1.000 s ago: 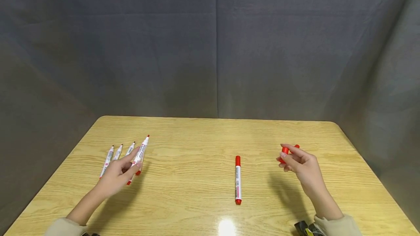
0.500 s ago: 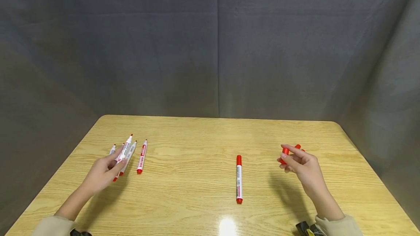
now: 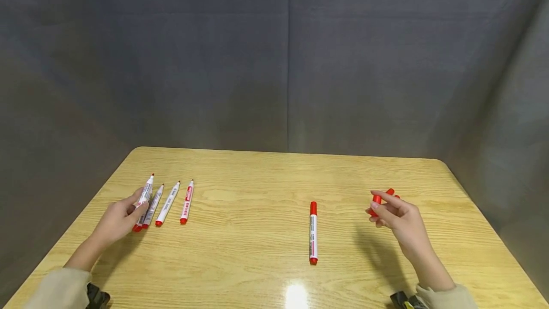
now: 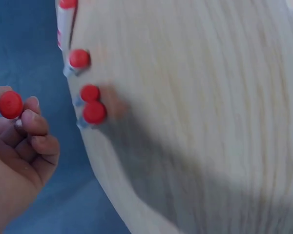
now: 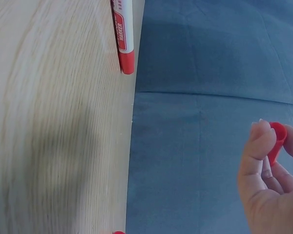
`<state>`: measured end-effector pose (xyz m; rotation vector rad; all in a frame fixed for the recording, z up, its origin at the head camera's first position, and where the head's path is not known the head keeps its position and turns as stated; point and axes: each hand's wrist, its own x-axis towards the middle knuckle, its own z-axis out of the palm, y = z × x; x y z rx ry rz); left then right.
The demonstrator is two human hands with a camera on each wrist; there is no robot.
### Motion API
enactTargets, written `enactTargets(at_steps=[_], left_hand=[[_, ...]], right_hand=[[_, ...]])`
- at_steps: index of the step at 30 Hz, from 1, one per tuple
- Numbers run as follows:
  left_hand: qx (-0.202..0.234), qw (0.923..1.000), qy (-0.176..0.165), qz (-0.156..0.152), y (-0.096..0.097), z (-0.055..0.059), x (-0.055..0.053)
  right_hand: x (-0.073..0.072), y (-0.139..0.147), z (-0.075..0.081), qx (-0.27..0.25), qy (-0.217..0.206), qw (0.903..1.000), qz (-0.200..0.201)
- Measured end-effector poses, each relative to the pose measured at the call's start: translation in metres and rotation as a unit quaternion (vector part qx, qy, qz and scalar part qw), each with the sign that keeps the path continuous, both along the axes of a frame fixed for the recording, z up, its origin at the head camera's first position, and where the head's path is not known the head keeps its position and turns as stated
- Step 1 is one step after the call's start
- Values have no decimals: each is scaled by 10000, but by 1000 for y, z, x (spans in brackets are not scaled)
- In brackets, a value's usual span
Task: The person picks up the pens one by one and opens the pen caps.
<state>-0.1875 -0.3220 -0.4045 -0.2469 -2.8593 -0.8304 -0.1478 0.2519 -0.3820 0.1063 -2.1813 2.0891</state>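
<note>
My left hand (image 3: 117,218) pinches an uncapped red marker (image 3: 146,190), tip pointing up and away. In the left wrist view its round red end (image 4: 10,105) shows between thumb and fingers. This marker overlaps the left end of a row of uncapped markers; a white one (image 3: 168,204) and a red-labelled one (image 3: 187,201) lie further right. My right hand (image 3: 405,225) holds a red marker cap (image 3: 377,199) between thumb and fingertips; the right wrist view shows the cap's open mouth (image 5: 279,131). Behind the fingers, more red caps (image 3: 389,192) are partly hidden.
A capped red marker (image 3: 313,232) lies lengthwise on the wooden table (image 3: 249,252), between the hands and nearer the right one. Grey cloth (image 3: 214,61) hangs behind the table and along both sides.
The left hand has moved left with its marker, passing over the row and uncovering the markers on the right. My right hand stays nearly in place with the cap.
</note>
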Motion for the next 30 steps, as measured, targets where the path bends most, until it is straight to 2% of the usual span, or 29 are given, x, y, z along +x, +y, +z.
enactTargets(at_steps=[4, 9, 15, 22, 30], left_hand=[[-166, 9996, -199, 103, -9, -5, -4], [-423, 9987, -248, 131, -16, -11, -9], [-724, 9961, -461, 204, -25, -17, -15], [-1102, 9917, -618, 249, -29, -23, -21], [-1217, 9893, -768, 235, -31, -28, -23]], right_hand=[[0, 1, -1, -17, 39, 10000, 28], [1, 2, 0, -69, 94, 9999, 44], [2, 3, 0, -112, 160, 9997, 125], [2, 6, -1, -130, 140, 9997, 130], [4, 7, -1, -112, 164, 9997, 136]])
